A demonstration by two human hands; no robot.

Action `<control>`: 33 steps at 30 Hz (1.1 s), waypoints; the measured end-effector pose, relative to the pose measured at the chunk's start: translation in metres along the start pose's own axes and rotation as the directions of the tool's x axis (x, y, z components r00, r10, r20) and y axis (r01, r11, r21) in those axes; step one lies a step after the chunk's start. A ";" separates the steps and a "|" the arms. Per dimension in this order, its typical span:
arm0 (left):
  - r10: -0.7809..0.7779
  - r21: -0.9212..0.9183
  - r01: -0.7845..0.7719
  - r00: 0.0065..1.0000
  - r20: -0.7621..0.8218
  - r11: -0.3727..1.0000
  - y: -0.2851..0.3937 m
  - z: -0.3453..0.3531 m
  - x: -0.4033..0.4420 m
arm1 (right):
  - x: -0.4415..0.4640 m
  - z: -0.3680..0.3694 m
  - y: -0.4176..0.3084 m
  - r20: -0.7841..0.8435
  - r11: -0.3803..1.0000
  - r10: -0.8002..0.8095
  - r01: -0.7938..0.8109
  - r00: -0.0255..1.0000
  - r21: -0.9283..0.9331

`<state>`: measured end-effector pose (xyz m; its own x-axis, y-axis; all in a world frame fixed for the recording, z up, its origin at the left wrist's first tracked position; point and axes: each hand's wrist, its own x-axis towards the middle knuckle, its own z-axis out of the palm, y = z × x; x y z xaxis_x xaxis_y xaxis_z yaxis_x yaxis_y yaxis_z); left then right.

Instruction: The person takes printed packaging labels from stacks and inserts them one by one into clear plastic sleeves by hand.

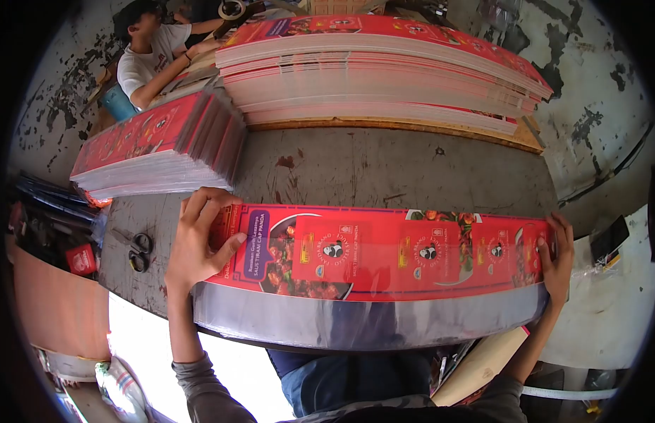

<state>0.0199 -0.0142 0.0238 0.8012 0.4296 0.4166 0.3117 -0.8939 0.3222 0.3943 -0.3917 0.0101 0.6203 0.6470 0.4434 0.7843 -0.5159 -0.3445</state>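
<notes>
A long red printed cardboard strip (384,257) with panda logos and food pictures lies across the near side of the table. Clear plastic (370,321) runs along its near edge and hangs toward my body; it looks like a sleeve around the strip. My left hand (200,240) grips the left end, thumb on top and fingers curled over the far edge. At the opposite end, my right hand (555,261) clasps the strip with its thumb on the printed face and fingers around the edge.
Behind is a tall stack of red printed strips (384,77) on a wooden board (356,125). A plastic-sleeved stack (158,151) stands at left. Black scissors (138,248) lie on the grey table (299,166). Another person (155,63) works at back left, near a tape roll (231,17).
</notes>
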 end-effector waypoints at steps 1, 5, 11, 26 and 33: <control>0.000 0.001 0.000 1.000 0.003 1.000 0.000 0.000 0.000 | 0.000 0.000 0.000 -0.002 1.000 0.008 -0.009 1.000 -0.020; -0.015 0.018 0.015 1.000 -0.012 1.000 0.000 0.001 -0.001 | 0.000 0.001 -0.002 -0.019 1.000 -0.007 0.007 1.000 -0.008; -0.019 0.030 0.020 1.000 -0.019 0.999 0.001 0.000 -0.001 | 0.003 0.001 -0.008 -0.019 1.000 -0.017 0.017 1.000 -0.014; -0.005 0.039 0.007 0.999 -0.033 0.999 -0.004 0.002 -0.003 | 0.003 0.002 -0.007 -0.023 0.999 -0.022 0.022 0.999 -0.027; -0.002 0.043 0.004 0.999 -0.046 0.999 -0.005 0.003 -0.002 | 0.003 0.002 -0.009 -0.030 0.999 -0.031 0.030 0.999 -0.030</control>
<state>0.0180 -0.0115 0.0192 0.7763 0.4370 0.4543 0.3369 -0.8967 0.2869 0.3894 -0.3840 0.0128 0.5951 0.6454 0.4789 0.8022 -0.5126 -0.3061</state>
